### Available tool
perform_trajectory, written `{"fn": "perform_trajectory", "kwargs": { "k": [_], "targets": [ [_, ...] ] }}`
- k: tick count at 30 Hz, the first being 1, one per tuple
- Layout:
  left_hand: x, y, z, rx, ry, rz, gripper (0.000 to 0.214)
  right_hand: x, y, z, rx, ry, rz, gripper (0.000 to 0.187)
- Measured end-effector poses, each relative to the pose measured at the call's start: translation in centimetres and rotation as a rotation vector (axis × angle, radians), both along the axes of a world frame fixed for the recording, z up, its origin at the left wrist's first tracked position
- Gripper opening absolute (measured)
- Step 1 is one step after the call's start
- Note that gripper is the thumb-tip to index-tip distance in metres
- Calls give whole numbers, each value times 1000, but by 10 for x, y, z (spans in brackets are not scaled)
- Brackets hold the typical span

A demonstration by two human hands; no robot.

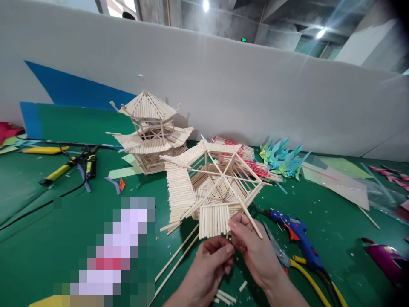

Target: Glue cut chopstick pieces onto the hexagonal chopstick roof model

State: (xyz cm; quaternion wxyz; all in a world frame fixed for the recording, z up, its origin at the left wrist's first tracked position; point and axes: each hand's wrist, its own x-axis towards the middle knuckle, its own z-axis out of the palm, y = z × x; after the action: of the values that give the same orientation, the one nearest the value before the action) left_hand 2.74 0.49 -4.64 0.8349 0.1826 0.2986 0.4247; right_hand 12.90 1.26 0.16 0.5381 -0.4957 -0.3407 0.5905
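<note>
I have my right hand (251, 236) pinching the right end of a row of short sticks (213, 221) on the near edge of the stick model (180, 187), while my left hand (214, 258) curls just below, thumb against fingers; whether it grips anything I cannot tell. The model sits on the green table (121, 277) straight ahead of both hands, with a blue glue gun (300, 238) to the right and a roofed stick pagoda (145, 106) behind at left.
</note>
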Motion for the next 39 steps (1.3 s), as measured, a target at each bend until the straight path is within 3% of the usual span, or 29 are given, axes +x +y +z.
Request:
{"fn": "perform_trajectory", "kwargs": {
  "k": [5, 10, 12, 15, 20, 26, 29, 33, 36, 39],
  "targets": [
    [-1, 1, 8, 13, 33, -1, 11, 4, -9, 1, -8, -3, 37, 21],
    [-1, 1, 11, 48, 82, 9, 12, 30, -49, 2, -107, -227, 75, 25],
    [0, 0, 11, 72, 107, 1, 13, 49, -67, -2, -117, -322, -32, 28],
    [1, -1, 12, 111, 154, -11, 13, 80, -86, -8, -112, -293, -268, 34],
    [-1, 2, 14, 183, 218, -3, 11, 115, -96, -14, -30, -480, -356, 35],
    [-3, 2, 16, 266, 278, 15, 10, 106, -90, -20, 4, -823, -135, 24],
    [-9, -2, 22, 288, 345, 34, 9, 88, -84, -22, 48, -830, 43, 14],
    [-32, -13, 32, 366, 523, 63, 10, 70, -77, -24, 136, -890, 219, 16],
    [-55, -24, 35, 683, 1010, 38, 10, 63, -72, -25, 207, -947, 299, 15],
    [-71, -33, 31, 1026, 1279, -85, 14, 58, -67, -26, 256, -1002, 381, 15]
  ]
}}
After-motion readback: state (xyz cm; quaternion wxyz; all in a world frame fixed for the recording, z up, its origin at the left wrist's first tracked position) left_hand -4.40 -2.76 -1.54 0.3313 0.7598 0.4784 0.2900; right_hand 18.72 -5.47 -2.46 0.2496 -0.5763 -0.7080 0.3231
